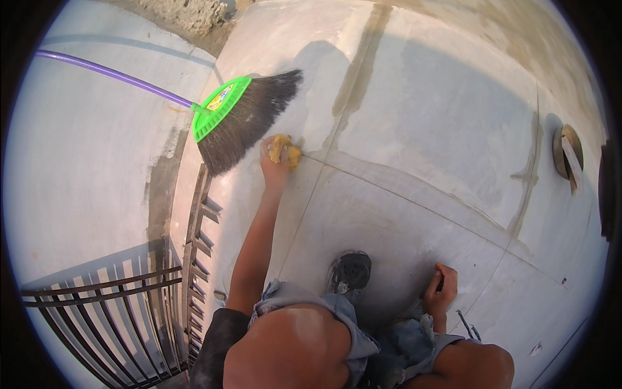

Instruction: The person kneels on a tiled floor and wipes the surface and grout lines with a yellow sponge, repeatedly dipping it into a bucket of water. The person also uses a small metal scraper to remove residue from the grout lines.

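Note:
My left hand (275, 170), stretched forward over the pale grey tiles (369, 214), is closed on a yellow sponge (285, 149) pressed to the floor near a tile joint. Just beyond it are the dark bristles of a broom (249, 117) with a green head and a purple handle. Low on the right, beside my knee, my right hand (440, 293) is curled closed. Something dark shows between its fingers, too small to name.
A round brownish bowl (558, 153) with a pale flat piece across it stands at the far right. Dark metal railing (103, 292) runs along the lower left. My dark shoe (350, 271) rests on the tiles. Damp brown streaks (363, 61) follow some joints.

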Motion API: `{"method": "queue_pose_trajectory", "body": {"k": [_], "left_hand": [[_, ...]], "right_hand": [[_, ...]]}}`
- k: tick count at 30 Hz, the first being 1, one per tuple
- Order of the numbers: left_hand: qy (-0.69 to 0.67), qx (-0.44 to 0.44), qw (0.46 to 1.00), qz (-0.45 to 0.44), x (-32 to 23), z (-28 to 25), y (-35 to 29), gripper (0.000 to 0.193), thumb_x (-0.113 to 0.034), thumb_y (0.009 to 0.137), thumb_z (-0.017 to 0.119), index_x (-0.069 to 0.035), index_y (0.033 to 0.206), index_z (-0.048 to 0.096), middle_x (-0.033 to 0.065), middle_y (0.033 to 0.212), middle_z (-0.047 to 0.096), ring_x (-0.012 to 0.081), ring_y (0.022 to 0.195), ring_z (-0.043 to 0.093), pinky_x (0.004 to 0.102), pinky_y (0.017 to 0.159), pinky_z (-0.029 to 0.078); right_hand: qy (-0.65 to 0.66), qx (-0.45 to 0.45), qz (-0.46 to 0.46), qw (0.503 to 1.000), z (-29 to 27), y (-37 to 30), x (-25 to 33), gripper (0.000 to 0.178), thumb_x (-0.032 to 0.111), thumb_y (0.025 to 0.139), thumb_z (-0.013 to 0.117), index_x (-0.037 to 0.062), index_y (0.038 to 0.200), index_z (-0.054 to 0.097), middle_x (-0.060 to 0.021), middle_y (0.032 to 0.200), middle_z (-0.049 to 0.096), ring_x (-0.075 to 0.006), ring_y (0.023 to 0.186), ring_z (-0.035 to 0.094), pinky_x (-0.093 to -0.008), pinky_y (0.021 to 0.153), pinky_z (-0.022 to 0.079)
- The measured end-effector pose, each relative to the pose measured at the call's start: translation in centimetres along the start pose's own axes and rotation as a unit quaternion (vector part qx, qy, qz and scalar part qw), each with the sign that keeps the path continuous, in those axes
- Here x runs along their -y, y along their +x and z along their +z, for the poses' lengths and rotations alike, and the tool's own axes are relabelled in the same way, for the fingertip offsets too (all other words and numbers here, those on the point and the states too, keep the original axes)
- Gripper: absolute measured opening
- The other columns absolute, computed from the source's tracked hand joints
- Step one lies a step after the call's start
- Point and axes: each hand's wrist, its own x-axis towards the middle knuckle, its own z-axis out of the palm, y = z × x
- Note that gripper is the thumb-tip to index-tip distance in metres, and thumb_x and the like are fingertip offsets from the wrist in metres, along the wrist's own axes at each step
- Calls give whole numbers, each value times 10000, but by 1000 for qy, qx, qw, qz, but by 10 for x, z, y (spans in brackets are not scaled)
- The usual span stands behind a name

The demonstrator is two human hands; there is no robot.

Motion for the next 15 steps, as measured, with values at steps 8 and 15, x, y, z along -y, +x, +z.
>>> {"method": "queue_pose_trajectory", "body": {"k": [8,15], "left_hand": [[265,28,959,92,-21,13,-40,593,-33,885,797,-70,1464,676,178,1474,530,384,1323,550,435,1111,478],[205,-88,962,154,-8,16,5,542,55,838,770,-29,1372,737,189,1415,681,379,1270,663,431,1124,518]], "right_hand": [[-11,10,7,1000,-2,4,2,200,-126,975,590,-32,1106,709,-177,1024,730,-338,937,707,-399,839,566],[-10,-2,-11,1000,-1,4,-4,242,-155,911,610,-34,1089,718,-182,1002,724,-348,892,698,-412,770,562]]}}
